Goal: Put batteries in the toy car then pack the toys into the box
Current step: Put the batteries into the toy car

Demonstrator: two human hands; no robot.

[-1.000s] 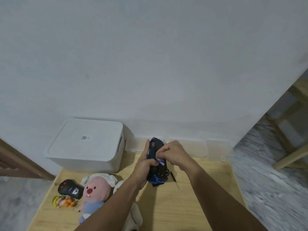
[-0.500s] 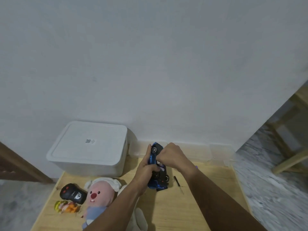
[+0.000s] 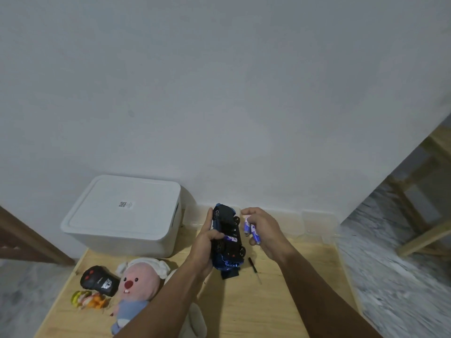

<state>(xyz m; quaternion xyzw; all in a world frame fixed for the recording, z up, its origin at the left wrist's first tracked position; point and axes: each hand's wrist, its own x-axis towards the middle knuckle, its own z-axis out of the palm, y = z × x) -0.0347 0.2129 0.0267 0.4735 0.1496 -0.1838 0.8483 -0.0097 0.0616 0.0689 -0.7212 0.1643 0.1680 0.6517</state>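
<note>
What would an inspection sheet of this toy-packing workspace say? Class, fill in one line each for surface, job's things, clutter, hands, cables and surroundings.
Surface: light wooden table, set against a white wall.
Job's things: blue toy car held underside up, one battery seated in it; two batteries in hand; white box with lid closed; pink plush, black remote and small colourful toy unpacked.
Clutter: small screwdriver; dark piece under the car, possibly its cover.
Hands: left hand grips the car; right hand holds the two batteries.
Cables: nothing seen.
Surroundings: marble-pattern floor, wooden frame at right.
</note>
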